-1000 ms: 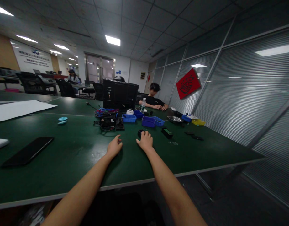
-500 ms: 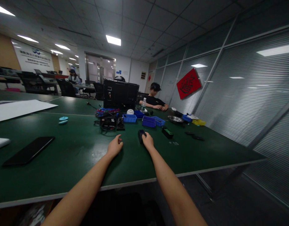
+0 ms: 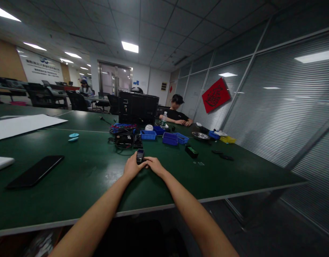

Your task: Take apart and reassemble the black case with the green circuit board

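Observation:
A small black device with a screen point(image 3: 140, 155) is held low over the green table point(image 3: 100, 192), in front of the black box and cables. My left hand point(image 3: 132, 166) wraps round its left side and lower end. From the right, my right hand point(image 3: 155, 165) reaches to the device's lower right corner, its fingers touching or nearly touching it and the left thumb. Whether the right fingers grip the device cannot be made out.
Blue bins point(image 3: 170, 139), a baseball point(image 3: 148, 127), a bottle point(image 3: 163, 118) and a monitor point(image 3: 138, 107) stand behind. A green-topped black box point(image 3: 191, 151) and metal bowl point(image 3: 200, 135) lie right. A black phone-like slab point(image 3: 36, 171) lies left. A person point(image 3: 177, 110) sits across.
The black device has moved left, from my right hand's side to my left hand. My left hand has closed round it, and my right hand has come left beside it.

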`<action>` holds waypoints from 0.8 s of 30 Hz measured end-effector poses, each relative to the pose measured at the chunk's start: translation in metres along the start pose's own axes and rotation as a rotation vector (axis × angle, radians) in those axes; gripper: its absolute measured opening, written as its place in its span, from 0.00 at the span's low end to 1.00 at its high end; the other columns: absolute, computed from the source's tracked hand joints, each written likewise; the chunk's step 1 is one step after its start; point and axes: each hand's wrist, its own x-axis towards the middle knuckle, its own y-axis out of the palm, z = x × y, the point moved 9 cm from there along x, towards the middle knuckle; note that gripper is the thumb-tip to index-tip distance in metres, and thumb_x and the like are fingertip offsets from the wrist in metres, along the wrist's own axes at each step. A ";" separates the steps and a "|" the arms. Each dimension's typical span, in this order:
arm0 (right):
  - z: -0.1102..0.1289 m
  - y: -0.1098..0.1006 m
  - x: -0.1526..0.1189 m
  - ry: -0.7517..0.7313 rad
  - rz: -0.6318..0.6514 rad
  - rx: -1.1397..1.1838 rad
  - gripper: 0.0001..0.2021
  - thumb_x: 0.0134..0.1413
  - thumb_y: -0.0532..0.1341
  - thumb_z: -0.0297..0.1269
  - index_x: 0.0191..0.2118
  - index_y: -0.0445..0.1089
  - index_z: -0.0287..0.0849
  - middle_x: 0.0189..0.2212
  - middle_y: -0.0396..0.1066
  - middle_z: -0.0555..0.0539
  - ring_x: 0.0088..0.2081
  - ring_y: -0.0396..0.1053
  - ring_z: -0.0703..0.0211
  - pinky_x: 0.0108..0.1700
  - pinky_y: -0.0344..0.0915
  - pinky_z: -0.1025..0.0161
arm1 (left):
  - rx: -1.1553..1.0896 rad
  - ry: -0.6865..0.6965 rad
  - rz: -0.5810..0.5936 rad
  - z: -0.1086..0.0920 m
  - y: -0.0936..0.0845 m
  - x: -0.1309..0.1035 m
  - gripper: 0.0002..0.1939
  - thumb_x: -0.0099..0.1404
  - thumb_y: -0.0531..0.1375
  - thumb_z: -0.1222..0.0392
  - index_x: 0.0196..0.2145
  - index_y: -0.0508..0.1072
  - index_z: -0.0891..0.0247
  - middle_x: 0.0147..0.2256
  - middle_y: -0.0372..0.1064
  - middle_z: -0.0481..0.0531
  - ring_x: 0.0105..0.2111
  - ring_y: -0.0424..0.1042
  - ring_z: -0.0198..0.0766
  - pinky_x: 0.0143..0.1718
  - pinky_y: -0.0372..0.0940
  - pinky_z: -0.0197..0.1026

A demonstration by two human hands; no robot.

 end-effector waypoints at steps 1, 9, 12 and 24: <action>-0.001 0.000 0.000 0.002 -0.006 0.010 0.16 0.46 0.52 0.29 0.41 0.70 0.40 0.36 0.71 0.48 0.21 0.64 0.69 0.29 0.64 0.67 | 0.023 -0.029 0.007 0.002 0.000 0.000 0.37 0.52 0.57 0.45 0.55 0.55 0.67 0.49 0.63 0.62 0.48 0.63 0.45 0.45 0.57 0.41; -0.028 -0.053 0.005 0.129 -0.375 -0.090 0.15 0.35 0.48 0.24 0.26 0.71 0.38 0.24 0.72 0.48 0.21 0.65 0.66 0.26 0.62 0.70 | 0.098 -0.165 0.061 0.016 -0.003 -0.001 0.30 0.55 0.54 0.54 0.55 0.55 0.65 0.46 0.66 0.61 0.45 0.65 0.45 0.43 0.58 0.41; -0.040 -0.067 0.010 0.172 -0.431 -0.055 0.14 0.33 0.47 0.24 0.22 0.69 0.37 0.18 0.70 0.49 0.19 0.64 0.66 0.24 0.60 0.71 | 0.086 -0.205 0.068 0.019 -0.006 -0.002 0.28 0.55 0.54 0.55 0.53 0.56 0.63 0.46 0.67 0.60 0.45 0.66 0.45 0.42 0.58 0.41; -0.041 -0.073 0.023 0.140 -0.370 -0.066 0.10 0.30 0.47 0.25 0.16 0.64 0.39 0.11 0.63 0.52 0.17 0.62 0.66 0.24 0.58 0.71 | 0.193 -0.367 -0.016 0.064 -0.048 0.000 0.25 0.56 0.50 0.53 0.51 0.58 0.65 0.44 0.67 0.63 0.43 0.68 0.49 0.40 0.61 0.45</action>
